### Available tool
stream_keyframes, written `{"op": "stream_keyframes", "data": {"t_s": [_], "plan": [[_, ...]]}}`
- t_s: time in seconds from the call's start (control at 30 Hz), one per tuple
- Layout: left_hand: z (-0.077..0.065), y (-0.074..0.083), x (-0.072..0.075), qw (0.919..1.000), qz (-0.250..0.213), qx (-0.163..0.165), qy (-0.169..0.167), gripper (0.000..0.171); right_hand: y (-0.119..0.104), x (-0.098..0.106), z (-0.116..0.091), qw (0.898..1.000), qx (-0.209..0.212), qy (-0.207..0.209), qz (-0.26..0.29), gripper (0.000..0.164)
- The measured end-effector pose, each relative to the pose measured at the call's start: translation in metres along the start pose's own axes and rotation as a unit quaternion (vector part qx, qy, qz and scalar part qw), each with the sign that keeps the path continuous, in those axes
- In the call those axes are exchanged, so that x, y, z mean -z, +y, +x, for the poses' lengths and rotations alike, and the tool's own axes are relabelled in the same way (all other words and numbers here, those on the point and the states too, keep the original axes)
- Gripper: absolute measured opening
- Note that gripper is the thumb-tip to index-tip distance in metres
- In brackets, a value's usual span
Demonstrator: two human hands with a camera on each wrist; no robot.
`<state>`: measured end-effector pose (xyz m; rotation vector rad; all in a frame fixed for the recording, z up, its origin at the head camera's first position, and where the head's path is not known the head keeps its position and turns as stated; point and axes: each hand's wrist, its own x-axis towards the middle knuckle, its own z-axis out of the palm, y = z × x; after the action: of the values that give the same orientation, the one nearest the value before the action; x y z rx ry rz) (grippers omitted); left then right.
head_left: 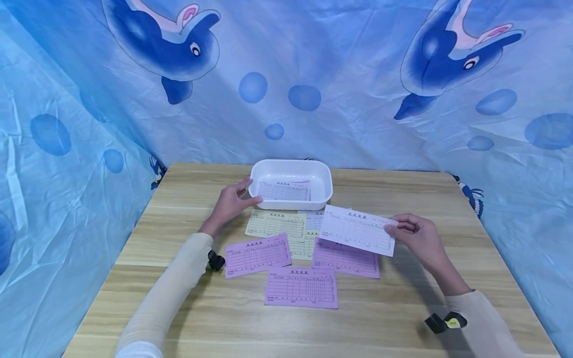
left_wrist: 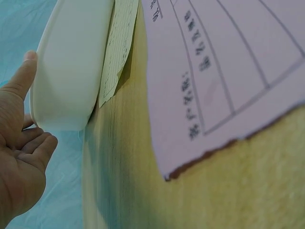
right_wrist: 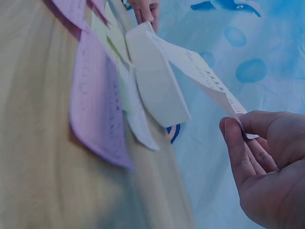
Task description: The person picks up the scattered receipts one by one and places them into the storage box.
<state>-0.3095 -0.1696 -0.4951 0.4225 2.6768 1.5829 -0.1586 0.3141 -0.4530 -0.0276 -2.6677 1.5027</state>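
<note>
My right hand (head_left: 421,241) pinches a white receipt slip (head_left: 355,229) by its right end, between thumb and fingers. The slip is raised and tilted, overlapping a purple slip (head_left: 349,262) in the head view. At the left end of a white plastic tub (head_left: 319,176), my left hand (head_left: 229,203) holds the rim, thumb at the near corner and fingers at the far side. Inside the tub lies a printed slip (head_left: 284,192), with a purple edge showing behind it. In the left wrist view, the thumb (left_wrist: 25,76) rests against the tub wall (left_wrist: 71,67).
Two more purple slips (head_left: 257,255) lie nearer the front of the wooden table (head_left: 215,318). Yellow slips (head_left: 275,224) and another white slip (head_left: 314,220) overlap just before the tub. A blue dolphin-print cloth (head_left: 349,134) hangs behind the table and along its sides.
</note>
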Motion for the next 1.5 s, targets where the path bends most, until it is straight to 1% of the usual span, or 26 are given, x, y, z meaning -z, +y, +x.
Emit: {"op": "stream_keyframes", "data": {"t_s": [0.23,0.43,0.67,0.8,1.03,1.23,1.33,1.5], "plan": [[0.0,0.001,0.0,1.0,0.002,0.006,-0.003,0.089,-0.019,-0.007,0.023,1.0,0.018,0.004,0.012,0.041],[0.001,0.0,0.0,1.0,0.004,0.004,0.0,0.088,-0.039,-0.014,0.041,0.999,0.032,0.016,0.015,0.041],[0.0,0.001,-0.001,1.0,-0.002,0.003,0.002,0.088,-0.062,-0.025,0.06,0.999,0.011,0.015,0.048,0.041],[0.0,0.0,-0.001,1.0,0.0,0.006,0.003,0.087,-0.07,-0.034,0.073,0.997,0.013,0.016,0.08,0.04],[0.0,0.001,0.0,1.0,0.003,0.007,0.005,0.086,-0.08,-0.049,0.101,0.988,0.043,0.026,0.148,0.034],[-0.001,0.002,-0.001,1.0,-0.004,0.004,0.003,0.085,-0.087,-0.062,0.122,0.979,0.056,0.041,0.19,0.036],[-0.001,0.002,-0.002,1.0,-0.005,0.003,0.003,0.085,-0.091,-0.068,0.131,0.976,0.051,0.04,0.208,0.036],[-0.002,0.003,-0.001,1.0,-0.001,0.007,0.004,0.085,-0.097,-0.079,0.147,0.971,0.032,0.041,0.232,0.033]]}}
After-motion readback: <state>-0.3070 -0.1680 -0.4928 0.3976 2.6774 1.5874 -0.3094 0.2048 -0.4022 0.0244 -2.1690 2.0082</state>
